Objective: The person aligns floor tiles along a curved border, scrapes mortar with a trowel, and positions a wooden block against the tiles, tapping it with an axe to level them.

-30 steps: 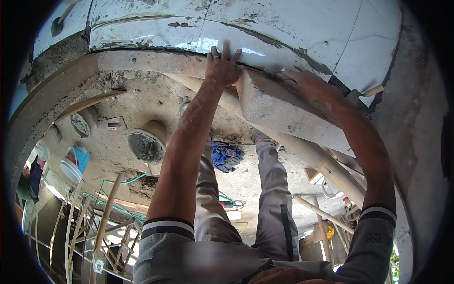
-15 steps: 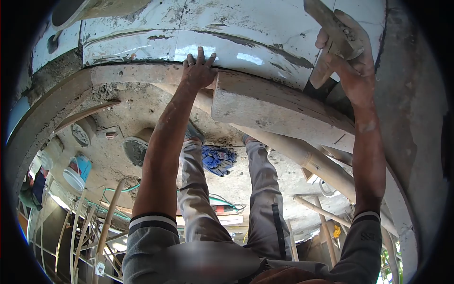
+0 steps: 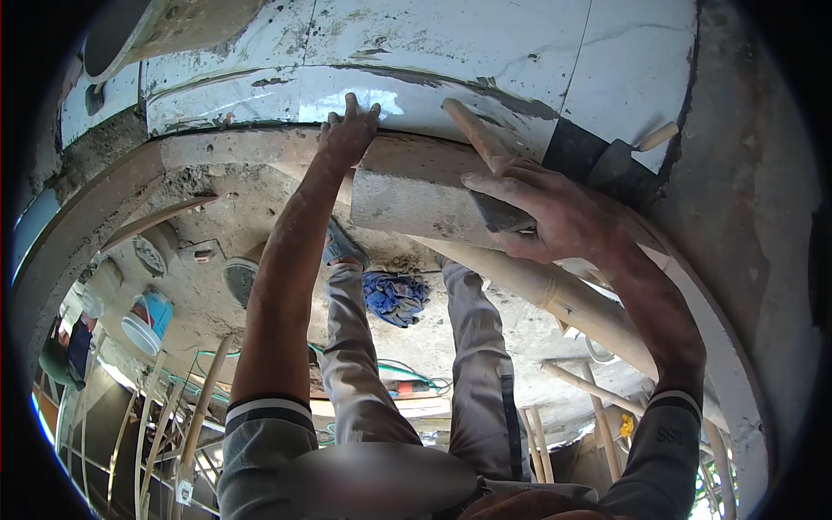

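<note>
My left hand (image 3: 348, 139) lies with fingers stretched out at the edge of a white marbled tile (image 3: 251, 102), beside the curved rim. My right hand (image 3: 563, 212) is closed around a wooden tool (image 3: 472, 130); one pale wooden end sticks out beyond the fingers, and a dark block-like part shows beneath them. Its exact kind is not clear. The tool is over a thick, mortar-stained beam (image 3: 416, 199) along the rim; whether it touches is not clear. A trowel (image 3: 612, 163) with a wooden handle rests at the tiles' right end.
Grey mortar smears the tiles. A large pipe-like container (image 3: 121, 39) is at the upper left. Below are a bamboo pole (image 3: 520, 277), a blue cloth (image 3: 394, 299), a mortar bucket (image 3: 240, 279), a blue-and-white bucket (image 3: 146, 325) and green hose (image 3: 416, 373).
My right hand has come down and left with the wooden tool, from above the tiles to the beam. The trowel's handle now shows. My left hand stays at the tile edge.
</note>
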A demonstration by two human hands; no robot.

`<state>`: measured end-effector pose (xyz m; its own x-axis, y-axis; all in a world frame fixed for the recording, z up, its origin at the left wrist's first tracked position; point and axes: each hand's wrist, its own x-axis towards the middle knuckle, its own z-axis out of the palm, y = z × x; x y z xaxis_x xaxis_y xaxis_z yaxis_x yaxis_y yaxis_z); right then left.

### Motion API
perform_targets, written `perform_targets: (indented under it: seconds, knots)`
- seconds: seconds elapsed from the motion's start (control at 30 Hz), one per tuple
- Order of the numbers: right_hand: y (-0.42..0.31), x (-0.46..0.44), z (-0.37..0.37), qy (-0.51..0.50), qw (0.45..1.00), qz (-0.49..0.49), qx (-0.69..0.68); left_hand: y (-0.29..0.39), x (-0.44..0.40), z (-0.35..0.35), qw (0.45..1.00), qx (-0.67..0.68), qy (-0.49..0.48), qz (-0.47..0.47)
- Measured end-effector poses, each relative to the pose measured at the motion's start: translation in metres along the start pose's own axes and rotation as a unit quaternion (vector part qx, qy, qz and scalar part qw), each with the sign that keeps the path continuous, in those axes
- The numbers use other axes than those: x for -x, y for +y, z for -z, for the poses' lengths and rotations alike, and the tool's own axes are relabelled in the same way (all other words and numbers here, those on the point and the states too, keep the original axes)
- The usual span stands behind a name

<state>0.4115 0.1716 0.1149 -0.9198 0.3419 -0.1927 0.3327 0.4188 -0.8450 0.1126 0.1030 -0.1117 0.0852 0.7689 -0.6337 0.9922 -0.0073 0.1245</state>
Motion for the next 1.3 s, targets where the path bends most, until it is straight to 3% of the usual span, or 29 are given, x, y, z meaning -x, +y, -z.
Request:
perform_targets:
  seconds: [0.13,0.17,0.23,0.33,0.43,0.53,0.6,0.77,0.87,1.1,1.2,1.3]
  knots:
    - [0.001,-0.002,-0.008,-0.058,0.998,0.018,0.003,-0.017,-0.009,-0.021,0.997,-0.055,0.003,-0.060]
    - [0.000,-0.002,-0.011,-0.054,0.998,0.030,0.011,-0.017,-0.009,-0.028,0.997,-0.053,0.000,-0.059]
    - [0.001,-0.003,-0.012,-0.052,0.998,0.043,0.018,-0.005,0.001,-0.009,0.998,0.047,0.020,0.028]
    - [0.002,-0.007,-0.009,-0.063,0.997,0.018,0.026,-0.016,-0.007,-0.022,0.998,-0.006,0.057,-0.041]
    - [-0.003,-0.006,-0.009,-0.042,0.998,0.039,0.013,-0.015,-0.002,-0.021,0.999,0.002,0.036,-0.026]
    - [0.015,-0.013,-0.006,-0.083,0.996,0.004,0.038,-0.021,-0.007,-0.033,0.997,-0.026,0.052,-0.055]
    - [0.031,-0.018,-0.004,-0.020,0.998,-0.052,-0.026,-0.019,-0.006,-0.036,0.997,-0.032,0.050,-0.056]
    - [0.013,-0.012,0.011,-0.036,0.999,0.010,-0.014,-0.022,-0.010,-0.039,0.995,-0.045,0.069,-0.060]
    - [0.028,-0.015,0.003,-0.026,0.998,-0.051,-0.022,-0.013,-0.006,-0.025,0.999,-0.019,0.034,-0.019]
    - [0.012,-0.010,0.012,-0.034,0.999,-0.024,0.009,-0.023,-0.012,-0.041,0.997,-0.010,0.063,-0.046]
    - [0.020,-0.007,0.001,-0.053,0.997,-0.003,0.058,-0.013,-0.001,-0.021,0.999,0.006,0.043,-0.006]
    - [0.034,-0.005,-0.004,-0.061,0.994,-0.078,0.049,-0.002,0.004,-0.003,0.998,0.053,0.019,0.035]
